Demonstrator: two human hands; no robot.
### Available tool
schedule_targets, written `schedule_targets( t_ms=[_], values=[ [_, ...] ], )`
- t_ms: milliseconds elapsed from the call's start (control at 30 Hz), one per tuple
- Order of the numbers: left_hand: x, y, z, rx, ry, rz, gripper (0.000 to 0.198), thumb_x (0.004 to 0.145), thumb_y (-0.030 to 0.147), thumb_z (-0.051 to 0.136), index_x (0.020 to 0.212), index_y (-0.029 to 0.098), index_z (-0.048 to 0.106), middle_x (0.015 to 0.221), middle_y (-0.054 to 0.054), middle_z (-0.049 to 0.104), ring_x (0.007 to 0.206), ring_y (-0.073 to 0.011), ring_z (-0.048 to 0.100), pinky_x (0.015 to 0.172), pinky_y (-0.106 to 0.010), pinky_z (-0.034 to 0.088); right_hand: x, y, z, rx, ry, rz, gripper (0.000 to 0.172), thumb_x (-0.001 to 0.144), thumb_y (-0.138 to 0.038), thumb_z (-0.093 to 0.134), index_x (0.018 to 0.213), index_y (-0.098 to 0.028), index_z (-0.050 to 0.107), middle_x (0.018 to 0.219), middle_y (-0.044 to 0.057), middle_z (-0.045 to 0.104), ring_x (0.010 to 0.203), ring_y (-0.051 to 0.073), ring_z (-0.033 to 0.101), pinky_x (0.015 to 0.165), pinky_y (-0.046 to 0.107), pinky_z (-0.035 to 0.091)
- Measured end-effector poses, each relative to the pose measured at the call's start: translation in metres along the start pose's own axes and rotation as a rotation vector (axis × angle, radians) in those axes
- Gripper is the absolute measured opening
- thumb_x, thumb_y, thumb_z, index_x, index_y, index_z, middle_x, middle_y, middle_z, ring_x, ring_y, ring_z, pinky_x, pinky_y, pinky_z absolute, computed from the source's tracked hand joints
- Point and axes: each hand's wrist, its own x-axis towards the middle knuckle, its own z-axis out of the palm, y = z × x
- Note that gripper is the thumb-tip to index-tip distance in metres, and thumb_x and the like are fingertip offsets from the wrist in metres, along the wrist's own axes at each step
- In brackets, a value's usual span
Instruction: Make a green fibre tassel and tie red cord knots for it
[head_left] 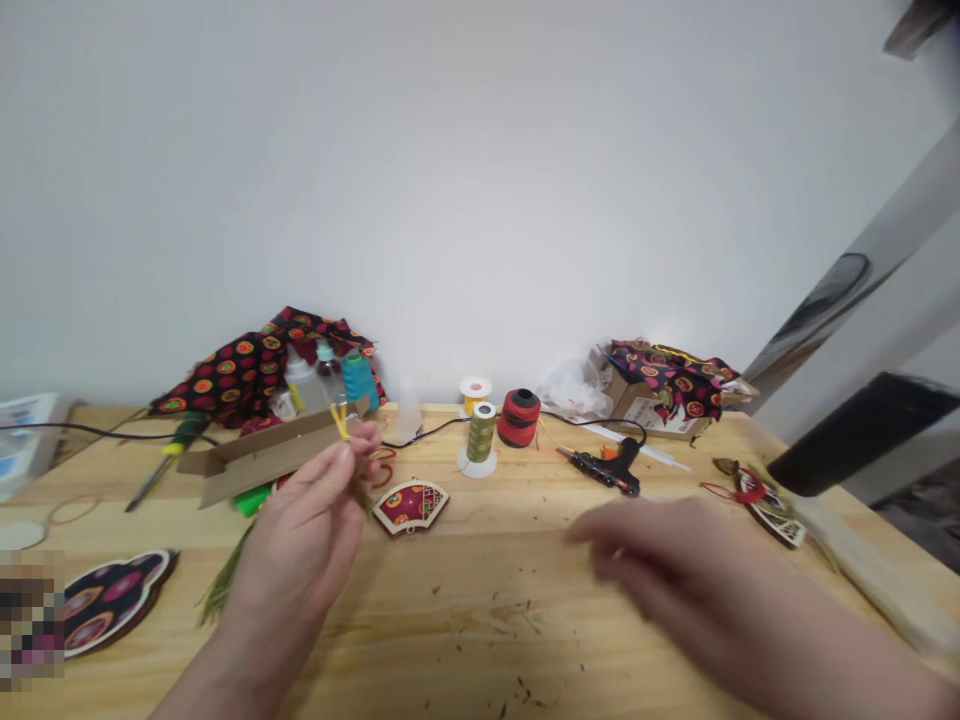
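One-handed, pinches in left grip (pixel 306 530) yellow cord (pixel 342 420) jutting upward, with green tassel (pixel 225 583) beside wrist; cannot tell state of blurred right grip (pixel 671 560).

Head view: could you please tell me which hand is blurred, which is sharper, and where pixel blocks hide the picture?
In the head view, the bare right hand is smeared; in the same head view, the bare left hand, pinching thin yellow cord, looks sharper; also in the head view, pixel blocks hide the lower left edge.
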Motion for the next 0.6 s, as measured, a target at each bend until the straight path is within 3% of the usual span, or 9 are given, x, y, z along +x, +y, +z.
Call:
schedule_targets(
  t_ms=[33,67,100,233,400,500,600],
  values=[
    [-0.001,-0.005,0.000,0.038,-0.024,-0.047,0.005,0.073,0.015,0.066,0.071,0.012,0.070,0.092,-0.004,0.068,0.087,-0.0127,0.056,0.070,-0.019,0.045,-0.003,0.008,0.010,-0.099,-0.205,-0.009,0.028,0.070,-0.010,0.056,0.086,-0.030,0.067,0.069,0.001,0.068,0.061,0.017,0.061,0.053,0.027,0.042],
    [-0.002,-0.010,0.001,0.075,-0.035,-0.079,0.006,0.070,0.018,0.069,0.070,0.013,0.071,0.090,-0.004,0.069,0.088,-0.0135,0.057,0.072,-0.019,0.045,-0.003,0.015,0.019,-0.200,-0.329,0.003,0.030,0.068,-0.006,0.054,0.083,-0.028,0.067,0.065,0.002,0.067,0.058,0.019,0.061,0.053,0.028,0.041],
    [-0.004,-0.017,0.003,0.125,-0.057,-0.111,0.008,0.068,0.022,0.071,0.072,0.014,0.072,0.091,-0.004,0.070,0.088,-0.0135,0.057,0.074,-0.020,0.044,-0.002,0.021,0.025,-0.284,-0.365,0.036,0.031,0.067,-0.003,0.050,0.079,-0.026,0.067,0.066,0.004,0.067,0.059,0.019,0.061,0.055,0.029,0.042],
    [-0.015,-0.042,0.017,0.338,-0.240,-0.283,0.016,0.068,0.030,0.071,0.077,0.016,0.074,0.084,-0.004,0.071,0.076,-0.0141,0.057,0.073,-0.024,0.042,0.027,0.029,0.033,-0.249,-0.176,0.166,0.022,0.081,-0.016,0.047,0.089,-0.024,0.066,0.073,0.005,0.068,0.066,0.019,0.061,0.059,0.029,0.042],
    [-0.021,-0.062,0.030,0.403,-0.368,-0.346,0.016,0.071,0.031,0.067,0.077,0.018,0.075,0.086,-0.006,0.071,0.080,-0.0170,0.057,0.079,-0.029,0.040,0.072,0.033,0.065,0.334,0.064,0.261,0.024,0.083,-0.029,0.049,0.065,-0.017,0.060,0.063,0.002,0.059,0.062,0.014,0.054,0.059,0.025,0.042],
    [-0.020,-0.068,0.027,0.344,-0.380,-0.393,0.015,0.072,0.030,0.067,0.075,0.017,0.074,0.086,-0.007,0.071,0.081,-0.0179,0.057,0.079,-0.030,0.042,0.083,0.042,0.098,0.733,0.130,0.329,0.027,0.084,-0.038,0.049,0.075,-0.015,0.060,0.071,0.004,0.060,0.070,0.015,0.056,0.070,0.028,0.046],
    [-0.018,-0.071,0.022,0.277,-0.394,-0.416,0.013,0.074,0.027,0.065,0.076,0.018,0.074,0.083,-0.006,0.071,0.078,-0.0169,0.058,0.075,-0.028,0.043,0.081,0.051,0.125,1.005,0.110,0.343,0.038,0.083,-0.050,0.047,0.089,-0.015,0.061,0.082,0.007,0.061,0.077,0.016,0.058,0.072,0.031,0.047]
  ],
)
